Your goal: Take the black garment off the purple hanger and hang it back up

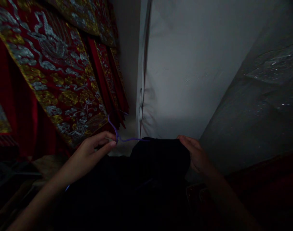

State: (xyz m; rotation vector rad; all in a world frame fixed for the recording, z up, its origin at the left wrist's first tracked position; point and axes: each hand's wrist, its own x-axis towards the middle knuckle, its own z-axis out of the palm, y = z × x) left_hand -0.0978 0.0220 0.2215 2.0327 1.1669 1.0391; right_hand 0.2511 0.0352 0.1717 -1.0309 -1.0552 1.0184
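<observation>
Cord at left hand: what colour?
Purple; the cord shows best in the head view.

Matt black cloth, glossy embroidery

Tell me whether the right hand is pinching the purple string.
No, the left hand pinches the purple string, while the right hand holds the edge of the dark cloth.

The left hand pinches a purple cord that reaches dark cloth, whose right edge the right hand holds; red hangings embroidered in gold and silver fill the upper left
</observation>
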